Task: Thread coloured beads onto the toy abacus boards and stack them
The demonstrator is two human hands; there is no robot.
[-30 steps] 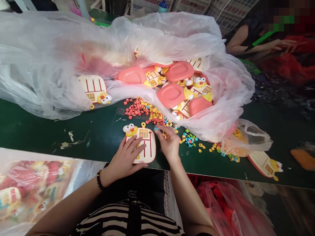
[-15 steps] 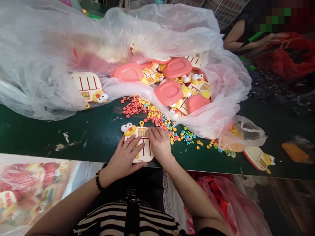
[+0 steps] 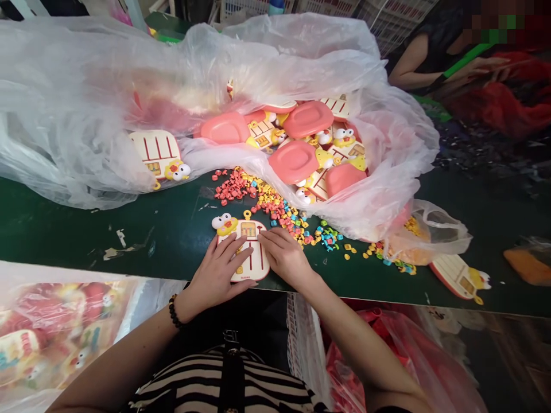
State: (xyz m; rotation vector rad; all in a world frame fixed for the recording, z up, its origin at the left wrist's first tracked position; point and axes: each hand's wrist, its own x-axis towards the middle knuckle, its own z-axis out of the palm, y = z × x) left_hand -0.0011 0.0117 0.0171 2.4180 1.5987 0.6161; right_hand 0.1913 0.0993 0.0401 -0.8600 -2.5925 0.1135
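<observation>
A cream toy board with a red rim, dark red slots and a yellow duck-like head with big white eyes lies flat at the table's near edge. My left hand holds it down on its left side, fingers spread over the face and thumb along the near edge. At the board's upper right, beside a small slot, my right hand has its fingers pinched together; whatever is between the fingertips is hidden. Just beyond the board lies a heap of small red and yellow pieces, with blue and green pieces to its right.
A large clear plastic bag full of similar boards and pink backs spreads across the green table. Single boards lie left and right. Bagged toys stand at lower left. Another person's arm is at upper right.
My right hand has shifted slightly right and its fingers have drawn together, uncovering the small slot at the board's upper right. My left hand and the board stay in place.
</observation>
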